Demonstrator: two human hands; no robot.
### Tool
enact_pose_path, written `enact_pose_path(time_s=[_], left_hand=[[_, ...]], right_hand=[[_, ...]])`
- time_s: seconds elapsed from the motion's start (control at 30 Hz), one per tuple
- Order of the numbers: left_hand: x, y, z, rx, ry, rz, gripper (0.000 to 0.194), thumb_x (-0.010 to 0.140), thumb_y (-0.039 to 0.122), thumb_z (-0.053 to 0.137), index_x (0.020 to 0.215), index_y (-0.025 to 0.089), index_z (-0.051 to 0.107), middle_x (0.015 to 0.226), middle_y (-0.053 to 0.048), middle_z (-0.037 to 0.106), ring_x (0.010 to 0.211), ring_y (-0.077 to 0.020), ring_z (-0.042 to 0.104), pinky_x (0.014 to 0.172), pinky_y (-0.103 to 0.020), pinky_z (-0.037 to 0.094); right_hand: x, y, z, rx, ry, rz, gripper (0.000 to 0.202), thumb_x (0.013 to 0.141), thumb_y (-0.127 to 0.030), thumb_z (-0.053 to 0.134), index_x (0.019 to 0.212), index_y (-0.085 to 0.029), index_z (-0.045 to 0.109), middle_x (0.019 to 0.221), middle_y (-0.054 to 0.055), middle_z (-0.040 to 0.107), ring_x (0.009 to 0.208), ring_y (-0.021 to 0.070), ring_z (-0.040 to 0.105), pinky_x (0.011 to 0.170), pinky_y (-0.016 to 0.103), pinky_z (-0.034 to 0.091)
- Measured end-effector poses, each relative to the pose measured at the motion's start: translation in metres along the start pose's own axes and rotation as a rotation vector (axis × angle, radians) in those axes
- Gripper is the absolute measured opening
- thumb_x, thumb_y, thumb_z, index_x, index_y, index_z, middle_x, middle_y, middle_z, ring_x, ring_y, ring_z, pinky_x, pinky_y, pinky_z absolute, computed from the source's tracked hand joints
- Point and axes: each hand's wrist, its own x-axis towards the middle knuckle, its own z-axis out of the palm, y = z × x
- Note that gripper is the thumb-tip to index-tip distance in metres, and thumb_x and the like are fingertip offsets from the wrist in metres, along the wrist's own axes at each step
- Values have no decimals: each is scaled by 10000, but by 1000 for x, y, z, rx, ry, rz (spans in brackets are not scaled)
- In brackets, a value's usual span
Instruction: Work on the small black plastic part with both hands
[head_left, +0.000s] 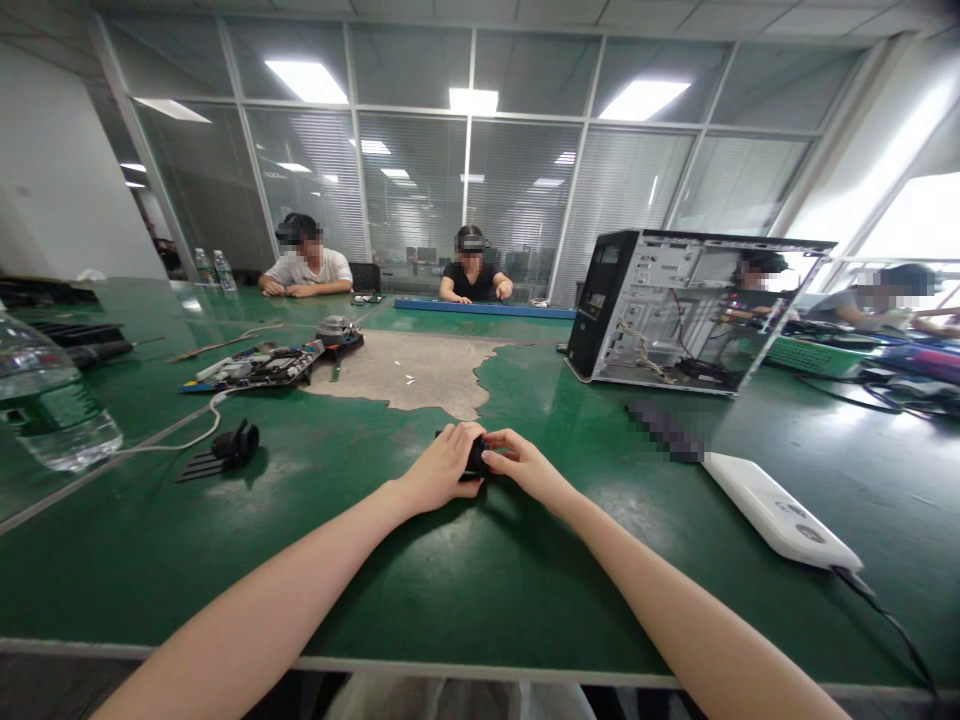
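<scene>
A small black object (475, 457) sits between my hands, low over the green table near its middle; fingers cover most of it and its kind is unclear. My left hand (448, 465) is wrapped over its left side and top, thumb below. From the right, my right hand (517, 462) holds its edge between thumb and fingers. Farther left on the table lies another black part (238, 443) with a round piece and several flat prongs.
A circuit board (259, 368) and a round metal-topped cooler (339, 330) lie left. An open computer case (611, 310) stands right, near a white power bank (780, 510) with a cable. A water bottle (52, 400) stands far left. Co-workers sit across the table and at right.
</scene>
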Motion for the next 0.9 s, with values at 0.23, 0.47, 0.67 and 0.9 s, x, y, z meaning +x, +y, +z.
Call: enact_pose_path(time_s=[0.23, 0.47, 0.67, 0.9], left_hand=[[0, 0, 0, -11, -5, 4, 605, 633, 147, 597, 1160, 169, 300, 1134, -105, 444, 992, -262, 456, 840, -419, 389], [0, 0, 0, 15, -8, 7, 595, 639, 151, 607, 1152, 155, 305, 1123, -105, 445, 984, -262, 454, 843, -417, 393], [0, 0, -1, 17, -9, 8, 602, 645, 151, 605, 1163, 158, 298, 1132, -108, 439, 995, -263, 444, 848, -415, 389], [0, -1, 1, 28, -10, 10, 605, 628, 155, 613, 1150, 144, 307, 1119, -106, 444, 967, -253, 444, 849, -398, 383]], right_hand=[[-5, -12, 3, 9, -46, -98, 320, 633, -327, 688, 814, -212, 451, 852, -10, 529, 817, 144, 553, 775, 335, 467], [-3, -6, 4, 36, 5, -38, 283, 683, -372, 635, 841, -207, 470, 871, 0, 532, 748, 121, 545, 711, 310, 471], [-1, -1, 1, 3, 4, 22, 323, 695, -363, 626, 937, -196, 493, 942, 31, 537, 800, 147, 570, 751, 346, 468], [-5, -8, 1, 9, -81, -97, 361, 627, -289, 700, 862, -214, 436, 870, -3, 531, 845, 147, 550, 763, 327, 463]])
